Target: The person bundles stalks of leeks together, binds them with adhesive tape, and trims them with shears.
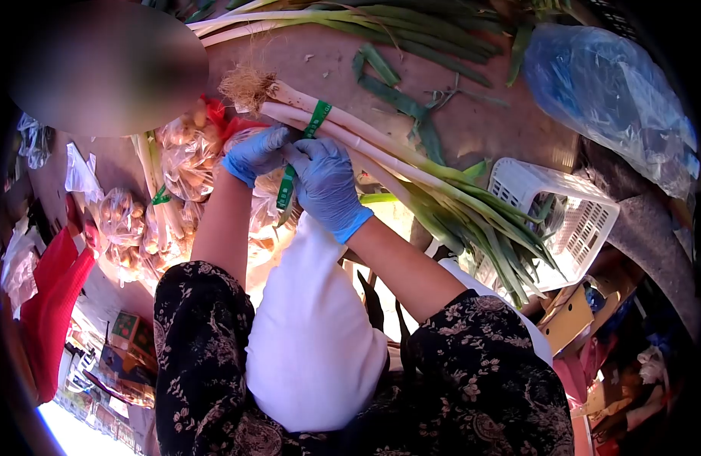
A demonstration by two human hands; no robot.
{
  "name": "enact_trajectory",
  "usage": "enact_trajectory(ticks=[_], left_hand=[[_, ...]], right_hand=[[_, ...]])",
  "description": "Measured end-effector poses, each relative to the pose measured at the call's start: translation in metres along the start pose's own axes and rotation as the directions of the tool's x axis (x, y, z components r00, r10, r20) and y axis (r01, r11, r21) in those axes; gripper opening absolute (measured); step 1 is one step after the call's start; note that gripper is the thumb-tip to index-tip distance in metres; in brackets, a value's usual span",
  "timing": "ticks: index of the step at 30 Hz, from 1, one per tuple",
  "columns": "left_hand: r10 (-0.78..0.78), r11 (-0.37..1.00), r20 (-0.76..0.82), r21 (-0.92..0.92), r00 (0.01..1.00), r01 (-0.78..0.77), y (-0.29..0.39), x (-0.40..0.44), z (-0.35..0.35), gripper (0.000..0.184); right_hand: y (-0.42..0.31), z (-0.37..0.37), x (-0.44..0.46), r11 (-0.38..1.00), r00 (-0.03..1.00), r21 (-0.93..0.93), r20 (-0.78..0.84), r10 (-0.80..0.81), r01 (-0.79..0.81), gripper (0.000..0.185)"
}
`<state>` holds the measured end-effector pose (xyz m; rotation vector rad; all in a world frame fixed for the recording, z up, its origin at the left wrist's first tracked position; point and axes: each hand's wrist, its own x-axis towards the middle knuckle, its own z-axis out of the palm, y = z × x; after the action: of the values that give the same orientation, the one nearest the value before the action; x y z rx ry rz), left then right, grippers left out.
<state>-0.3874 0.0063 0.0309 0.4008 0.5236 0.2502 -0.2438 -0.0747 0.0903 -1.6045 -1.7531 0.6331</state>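
Observation:
A bundle of long green onions (366, 140) lies slantwise in front of me, roots at the upper left and green leaves at the lower right. Printed green tape (318, 118) wraps around the white stalks, and its loose tail hangs down between my wrists. My left hand (258, 154), in a blue glove, is closed with its fingertips at the tape below the stalks. Beside it, almost touching, my right hand (325, 181), also gloved in blue, pinches the tape. The fingertips partly hide the tape where the hands meet.
Clear bags of round produce (189, 156) sit at the left. More green onions (388, 23) lie across the top, near loose leaf scraps (396, 99). On the right are a blue plastic bag (609, 99) and a white basket (586, 228) under the leaf ends.

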Motion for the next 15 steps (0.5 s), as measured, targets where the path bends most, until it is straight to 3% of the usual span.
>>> enact_trajectory(ticks=[2,4,5,9,12,13,15], left_hand=[[-0.056,0.956,-0.086,0.282,0.995,0.079,0.015,0.003,0.011,0.076],[-0.048,0.972,-0.209,0.216,0.977,0.094,0.018,0.014,0.019,0.058],[-0.049,0.977,-0.271,0.186,0.961,0.102,0.018,0.017,0.023,0.053],[-0.057,0.969,-0.403,0.200,0.913,0.148,0.012,0.022,0.018,0.043],[0.018,0.959,-0.378,0.268,0.926,0.091,0.008,0.025,0.020,0.040],[0.041,0.950,-0.383,0.301,0.923,0.083,0.007,0.025,0.017,0.040],[0.073,0.936,-0.383,0.344,0.921,0.069,0.004,0.024,0.009,0.041]], right_hand=[[0.002,-0.001,-0.003,1.000,0.995,-0.006,0.099,-0.025,0.026,0.031],[0.002,-0.003,-0.006,1.000,0.979,-0.009,0.204,0.012,-0.010,0.034],[0.005,-0.008,-0.009,0.997,0.995,0.080,0.099,-0.019,0.011,0.042],[0.025,-0.045,-0.012,0.991,0.991,0.039,0.027,-0.133,0.132,0.050],[0.053,-0.065,-0.009,0.935,0.997,-0.347,-0.044,0.067,-0.078,0.054],[0.063,-0.069,-0.009,0.913,0.966,-0.369,0.115,0.230,-0.173,0.057],[0.086,-0.073,-0.009,0.828,0.756,-0.453,0.398,0.519,-0.330,0.064]])
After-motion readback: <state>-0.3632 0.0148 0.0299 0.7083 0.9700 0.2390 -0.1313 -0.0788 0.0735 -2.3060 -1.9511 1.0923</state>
